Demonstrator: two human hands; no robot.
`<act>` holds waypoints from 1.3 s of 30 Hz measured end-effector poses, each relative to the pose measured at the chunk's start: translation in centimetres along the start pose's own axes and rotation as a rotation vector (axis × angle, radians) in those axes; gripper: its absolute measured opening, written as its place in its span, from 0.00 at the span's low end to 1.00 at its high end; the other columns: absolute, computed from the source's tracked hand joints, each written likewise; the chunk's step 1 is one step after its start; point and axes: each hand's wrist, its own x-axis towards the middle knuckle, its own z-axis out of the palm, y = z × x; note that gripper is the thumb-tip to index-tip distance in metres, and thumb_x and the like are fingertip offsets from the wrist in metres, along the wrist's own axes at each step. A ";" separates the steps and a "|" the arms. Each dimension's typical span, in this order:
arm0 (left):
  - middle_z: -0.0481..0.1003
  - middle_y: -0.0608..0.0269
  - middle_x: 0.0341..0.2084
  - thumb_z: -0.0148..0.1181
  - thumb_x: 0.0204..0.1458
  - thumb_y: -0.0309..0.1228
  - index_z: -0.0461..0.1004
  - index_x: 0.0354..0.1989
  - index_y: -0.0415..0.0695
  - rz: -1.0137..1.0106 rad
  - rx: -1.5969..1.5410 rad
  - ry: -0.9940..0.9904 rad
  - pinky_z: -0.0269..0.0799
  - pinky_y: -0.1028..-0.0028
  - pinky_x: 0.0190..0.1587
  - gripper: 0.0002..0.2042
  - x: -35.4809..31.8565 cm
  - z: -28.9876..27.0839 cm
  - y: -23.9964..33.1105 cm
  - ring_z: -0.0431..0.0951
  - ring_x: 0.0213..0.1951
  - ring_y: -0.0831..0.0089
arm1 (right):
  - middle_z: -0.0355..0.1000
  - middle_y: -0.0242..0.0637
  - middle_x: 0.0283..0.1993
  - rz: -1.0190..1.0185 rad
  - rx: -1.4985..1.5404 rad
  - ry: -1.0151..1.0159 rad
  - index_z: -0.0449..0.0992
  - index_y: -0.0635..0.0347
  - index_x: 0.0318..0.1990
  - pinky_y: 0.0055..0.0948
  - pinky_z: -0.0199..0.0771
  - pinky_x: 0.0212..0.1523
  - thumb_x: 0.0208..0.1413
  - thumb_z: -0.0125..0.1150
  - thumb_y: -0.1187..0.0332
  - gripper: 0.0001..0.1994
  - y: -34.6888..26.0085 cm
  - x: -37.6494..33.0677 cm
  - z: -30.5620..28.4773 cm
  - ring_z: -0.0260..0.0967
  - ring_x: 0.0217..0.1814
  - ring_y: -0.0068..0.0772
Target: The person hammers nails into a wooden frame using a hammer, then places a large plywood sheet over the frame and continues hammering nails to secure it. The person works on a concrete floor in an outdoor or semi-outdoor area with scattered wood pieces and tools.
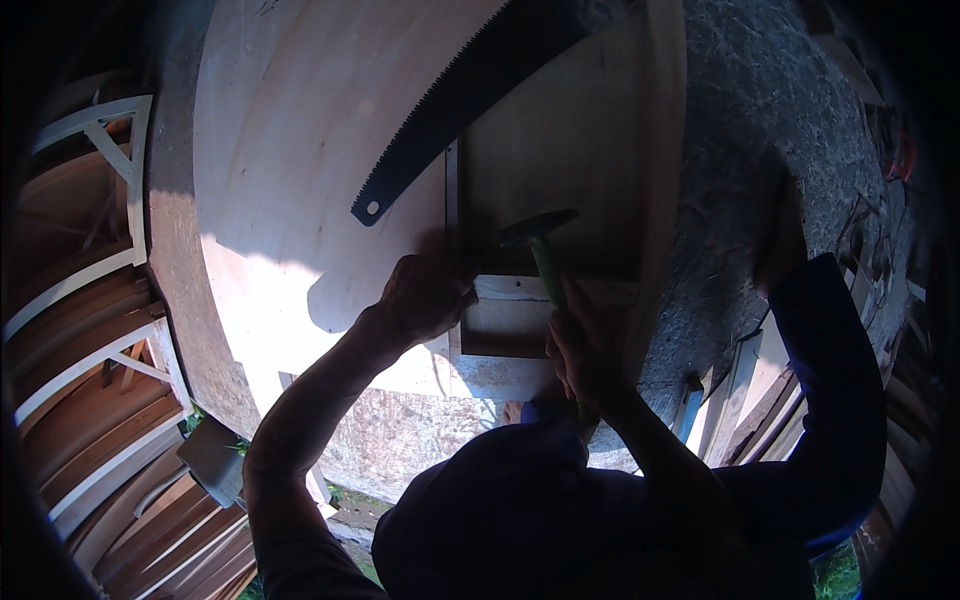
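My right hand (580,350) is closed round the green handle of a hammer (545,265), its dark head raised over a wooden panel frame. Below the head a pale wooden crossbar (520,288) with small dark spots spans the frame. At the crossbar's left end is my left hand (430,295), fingers curled shut; what they pinch, if anything, is hidden. Beyond my hands a dark handsaw (465,105) lies slantwise, teeth to the left, across a plywood sheet (280,150) and the frame's recessed panel (555,150).
On the right, another person's dark blue sleeve (835,390) reaches the rough grey worktop (740,90). A dark, rounded shape (480,510) blocks the lower middle. Pale braced wooden frames (140,200) and stacked boards (100,420) stand at left. Wood pieces (755,385) lie at right.
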 end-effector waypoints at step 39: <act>0.83 0.66 0.33 0.74 0.52 0.39 0.74 0.49 0.49 -0.500 -0.283 0.355 0.81 0.69 0.30 0.20 -4.5 3.2 2.5 0.86 0.29 0.65 | 0.62 0.28 0.23 -0.194 -0.104 0.249 0.50 0.45 0.79 0.20 0.62 0.15 0.74 0.47 0.62 0.29 2.1 -0.3 1.7 0.57 0.15 0.14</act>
